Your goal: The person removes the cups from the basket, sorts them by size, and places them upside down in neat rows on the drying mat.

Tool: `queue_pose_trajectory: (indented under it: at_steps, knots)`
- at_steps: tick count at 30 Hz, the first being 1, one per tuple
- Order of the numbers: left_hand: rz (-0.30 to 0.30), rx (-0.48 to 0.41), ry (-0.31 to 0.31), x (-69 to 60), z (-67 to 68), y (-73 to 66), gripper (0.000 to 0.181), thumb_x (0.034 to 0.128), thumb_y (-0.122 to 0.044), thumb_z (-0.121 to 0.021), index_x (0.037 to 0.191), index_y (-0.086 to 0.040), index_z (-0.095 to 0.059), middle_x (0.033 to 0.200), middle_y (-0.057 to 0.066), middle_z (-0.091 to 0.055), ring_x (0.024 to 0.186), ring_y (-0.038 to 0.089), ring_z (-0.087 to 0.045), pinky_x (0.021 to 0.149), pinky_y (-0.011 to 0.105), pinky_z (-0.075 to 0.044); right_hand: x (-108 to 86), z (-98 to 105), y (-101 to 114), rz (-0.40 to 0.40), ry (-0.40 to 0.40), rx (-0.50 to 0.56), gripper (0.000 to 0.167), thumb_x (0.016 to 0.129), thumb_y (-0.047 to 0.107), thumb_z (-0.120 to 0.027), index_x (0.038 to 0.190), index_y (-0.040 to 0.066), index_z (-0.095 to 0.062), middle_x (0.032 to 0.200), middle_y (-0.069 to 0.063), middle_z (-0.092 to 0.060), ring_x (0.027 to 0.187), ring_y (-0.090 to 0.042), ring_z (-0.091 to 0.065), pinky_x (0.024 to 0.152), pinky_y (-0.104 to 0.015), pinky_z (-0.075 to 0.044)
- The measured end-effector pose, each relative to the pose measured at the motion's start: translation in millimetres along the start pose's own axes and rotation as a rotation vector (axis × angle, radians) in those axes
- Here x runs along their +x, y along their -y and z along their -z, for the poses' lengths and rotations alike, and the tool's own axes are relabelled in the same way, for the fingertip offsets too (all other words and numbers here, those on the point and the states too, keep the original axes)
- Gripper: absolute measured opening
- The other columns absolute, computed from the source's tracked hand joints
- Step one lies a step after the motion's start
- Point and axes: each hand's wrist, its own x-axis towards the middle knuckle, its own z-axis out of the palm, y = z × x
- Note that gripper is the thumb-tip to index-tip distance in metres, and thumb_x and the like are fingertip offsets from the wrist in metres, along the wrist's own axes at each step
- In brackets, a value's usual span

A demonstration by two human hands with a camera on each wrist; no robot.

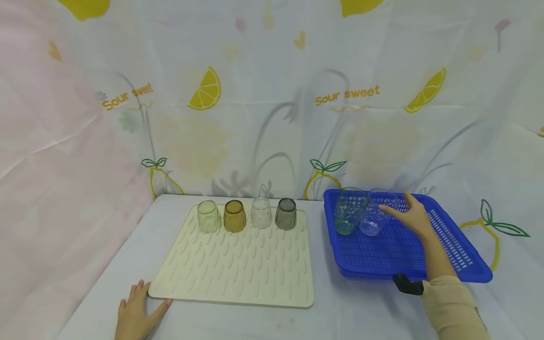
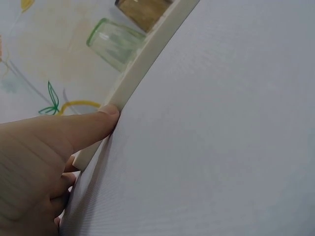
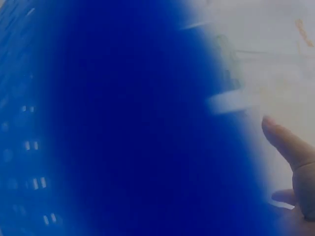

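My right hand [image 1: 410, 217] reaches over the blue basket [image 1: 382, 264] at a clear glass [image 1: 374, 219]. Its thumb and fingers are spread at the glass's near side; whether they touch it I cannot tell. Just left of that glass, a green-tinted glass [image 1: 348, 215] leans in the basket. In the right wrist view, the blurred basket rim covers much of the scene beside the right hand [image 3: 300, 182]. With fingers spread, my left hand [image 1: 136, 311] rests at the near-left corner of a cream drying mat [image 1: 238, 274]. The left wrist view shows its thumb touching the mat's edge [image 2: 142, 71].
Along the mat's back stand upside-down glasses: pale green [image 1: 209, 217], amber [image 1: 234, 216], clear [image 1: 261, 213] and grey [image 1: 286, 215]. A white cloth covers the table [image 1: 340, 316]. Behind it hangs a lemon-printed curtain [image 1: 263, 132]. The basket stands right of the mat.
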Motion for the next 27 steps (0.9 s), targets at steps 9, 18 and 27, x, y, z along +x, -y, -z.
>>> queue_pose_trajectory:
  at_steps: [9, 18, 27]
  knots:
    - [-0.019, 0.005, -0.047, -2.2, -0.8, 2.4, 0.08, 0.0824, -0.037, -0.068, 0.127, 0.021, -0.036, 0.134, 0.048, -0.023, 0.129, 0.059, -0.017, 0.102, 0.074, -0.006, 48.4, -46, -83, 0.014, -0.087, 0.016, 0.107, 0.082, 0.054, -0.066, 0.151, 0.008, 0.002, 0.15, -0.029, -0.021, 0.131, -0.048, -0.029, 0.09, -0.069, -0.038]
    - [-0.014, 0.033, -0.028, -1.2, -0.5, 3.1, 0.082, 0.0825, -0.04, -0.067, 0.127, 0.021, -0.035, 0.134, 0.047, -0.022, 0.129, 0.059, -0.018, 0.101, 0.074, -0.008, 78.9, -71, -128, 0.021, -0.229, 0.115, 0.108, 0.075, 0.054, -0.073, 0.15, 0.017, -0.004, 0.151, -0.017, -0.029, 0.133, -0.04, -0.033, 0.092, -0.064, -0.039]
    - [0.013, 0.01, 0.012, 0.9, -0.4, 1.3, 0.083, 0.0831, -0.04, -0.067, 0.129, 0.021, -0.033, 0.137, 0.046, -0.02, 0.131, 0.058, -0.014, 0.103, 0.073, -0.003, 70.6, -65, -123, 0.041, -0.233, 0.058, 0.112, 0.072, 0.057, -0.073, 0.152, 0.011, -0.009, 0.144, -0.022, -0.038, 0.126, -0.044, -0.039, 0.09, -0.067, -0.039]
